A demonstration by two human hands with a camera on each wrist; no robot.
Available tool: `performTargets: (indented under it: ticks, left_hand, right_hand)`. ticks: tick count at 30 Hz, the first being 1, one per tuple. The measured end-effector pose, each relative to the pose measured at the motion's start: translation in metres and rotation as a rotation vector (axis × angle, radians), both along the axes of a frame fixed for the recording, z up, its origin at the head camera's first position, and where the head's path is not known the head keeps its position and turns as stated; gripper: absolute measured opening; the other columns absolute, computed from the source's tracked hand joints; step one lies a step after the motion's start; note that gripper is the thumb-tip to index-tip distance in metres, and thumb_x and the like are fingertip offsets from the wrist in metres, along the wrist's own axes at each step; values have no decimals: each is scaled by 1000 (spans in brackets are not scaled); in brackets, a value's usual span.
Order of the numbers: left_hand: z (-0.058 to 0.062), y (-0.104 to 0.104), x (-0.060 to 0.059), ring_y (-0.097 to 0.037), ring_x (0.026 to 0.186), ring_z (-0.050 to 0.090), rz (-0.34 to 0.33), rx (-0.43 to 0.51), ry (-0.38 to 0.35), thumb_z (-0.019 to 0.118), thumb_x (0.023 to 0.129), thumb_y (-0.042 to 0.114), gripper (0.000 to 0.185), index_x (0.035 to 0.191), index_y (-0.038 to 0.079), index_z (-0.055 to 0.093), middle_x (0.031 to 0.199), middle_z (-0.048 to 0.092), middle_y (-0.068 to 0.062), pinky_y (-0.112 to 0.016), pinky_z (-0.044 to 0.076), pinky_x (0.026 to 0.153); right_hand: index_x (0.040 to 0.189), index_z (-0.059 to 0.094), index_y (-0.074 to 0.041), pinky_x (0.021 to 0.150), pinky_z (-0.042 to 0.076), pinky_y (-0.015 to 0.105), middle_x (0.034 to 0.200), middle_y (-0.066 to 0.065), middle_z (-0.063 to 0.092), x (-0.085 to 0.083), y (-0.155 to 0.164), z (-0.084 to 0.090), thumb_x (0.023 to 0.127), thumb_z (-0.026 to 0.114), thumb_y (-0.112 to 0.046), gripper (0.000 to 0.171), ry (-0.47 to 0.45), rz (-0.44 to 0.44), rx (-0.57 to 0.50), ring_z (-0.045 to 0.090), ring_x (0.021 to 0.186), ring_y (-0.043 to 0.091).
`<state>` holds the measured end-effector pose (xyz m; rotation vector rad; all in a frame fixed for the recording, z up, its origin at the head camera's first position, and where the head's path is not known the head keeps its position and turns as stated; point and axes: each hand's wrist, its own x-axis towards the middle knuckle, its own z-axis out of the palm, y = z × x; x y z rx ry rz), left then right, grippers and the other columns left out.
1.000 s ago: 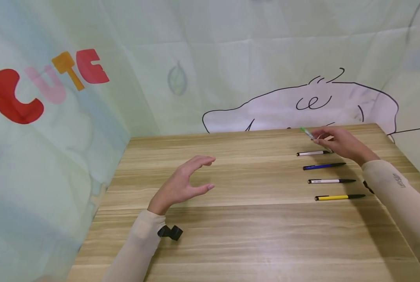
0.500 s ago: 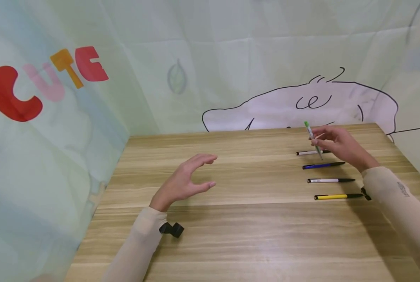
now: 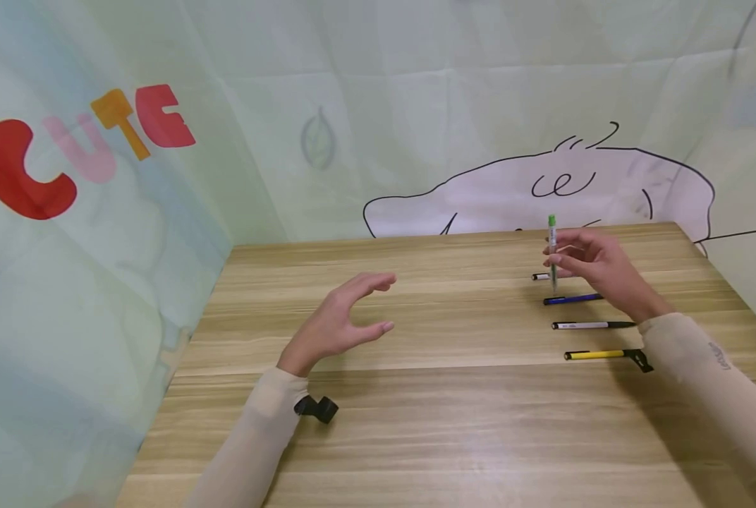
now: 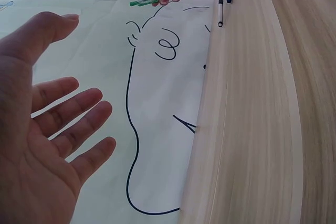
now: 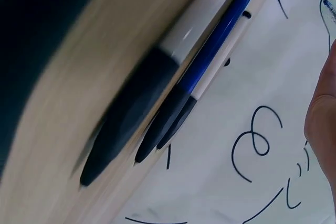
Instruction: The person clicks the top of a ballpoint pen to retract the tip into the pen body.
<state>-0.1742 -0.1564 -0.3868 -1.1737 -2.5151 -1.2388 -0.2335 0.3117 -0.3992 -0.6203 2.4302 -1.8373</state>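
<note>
Thumb and fingertips of my right hand (image 3: 596, 271) pinch a clear pen (image 3: 552, 240) with a green end. In the head view it stands nearly upright, green end up, its lower tip overlapping the table near the blue pen (image 3: 568, 300). Partly behind this hand lies a white pen (image 3: 539, 276). Closer to me are another white pen (image 3: 581, 325) and a yellow pen (image 3: 596, 355), all lying roughly parallel. My left hand (image 3: 333, 317) hovers over the table's left half with thumb and fingers spread, holding nothing; the left wrist view shows its bare palm (image 4: 42, 135).
The wooden table (image 3: 454, 423) meets a printed cloth backdrop (image 3: 378, 141) along its far and left edges. A black wrist mount (image 3: 317, 409) sits on the left sleeve. Another black mount (image 3: 639, 360), under the right wrist, overlaps the yellow pen's dark end.
The clear pen has swung from slanted to nearly upright within the right hand's fingers. That hand has shifted slightly left and nearer; the left hand has drifted a little right and away.
</note>
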Motion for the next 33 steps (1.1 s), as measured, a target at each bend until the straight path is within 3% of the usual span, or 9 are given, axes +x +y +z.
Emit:
performTargets:
  ticks: [7,16,33]
  left_hand:
    - [-3,7,-5,-18,126,57,-3,44,2,81,88,21,70,150,17,49,138,59,1,-47,47,109]
    - [-2,15,-10,-19,125,59,7,65,14,81,88,20,68,148,14,50,136,61,-2,-41,47,110]
    - [1,40,-21,-22,124,61,-31,133,24,81,87,14,73,151,12,46,138,61,-4,-33,45,111]
  right_hand:
    - [126,57,3,81,62,37,116,8,66,8,-22,-2,100,64,-9,29,-34,-6,-23,73,102,21]
    - [125,59,0,79,62,36,115,17,64,18,-40,-2,99,66,-8,29,-32,-7,-83,71,99,19]
    - [127,59,-3,76,62,35,112,7,66,29,-64,6,100,64,-9,28,-31,18,-117,69,99,17]
